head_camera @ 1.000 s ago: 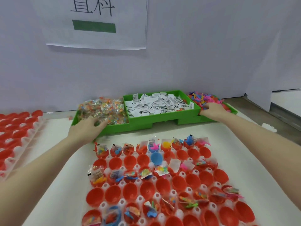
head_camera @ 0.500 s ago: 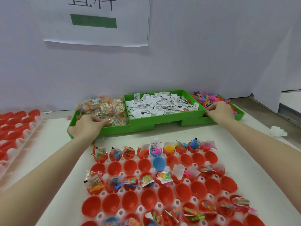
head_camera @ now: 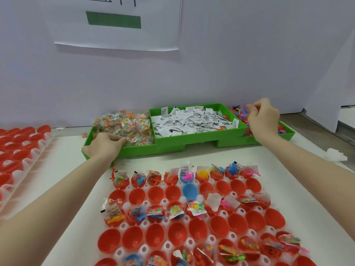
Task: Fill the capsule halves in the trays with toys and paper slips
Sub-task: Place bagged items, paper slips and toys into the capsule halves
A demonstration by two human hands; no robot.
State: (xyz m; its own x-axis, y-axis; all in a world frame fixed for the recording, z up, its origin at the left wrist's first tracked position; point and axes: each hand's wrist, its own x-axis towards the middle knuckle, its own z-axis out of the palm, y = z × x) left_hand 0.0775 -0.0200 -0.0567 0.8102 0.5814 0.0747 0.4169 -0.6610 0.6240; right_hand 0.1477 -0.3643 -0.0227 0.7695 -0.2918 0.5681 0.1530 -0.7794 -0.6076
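We are reaching both hands into the supply bins at the far edge of the table (head_camera: pixel 63 169), which are set just behind the capsule tray (head_camera: pixel 163 201) so each pick needs only a short reach. Our left hand (head_camera: pixel 104 145) is resting in the left green bin (head_camera: pixel 134 151), its fingers (head_camera: pixel 117 138) curling onto the bagged toys (head_camera: pixel 124 124). Our right hand (head_camera: pixel 264 120) is hovering over the loose plastic toys (head_camera: pixel 239 112) in the right bin, fingertips pinched together; whether they are holding a toy, we cannot tell. The paper slips (head_camera: pixel 192 120) are lying between both piles. The red capsule halves (head_camera: pixel 155 239) are sitting mouth-up so items drop in; the far row is filled, many nearer cups are empty.
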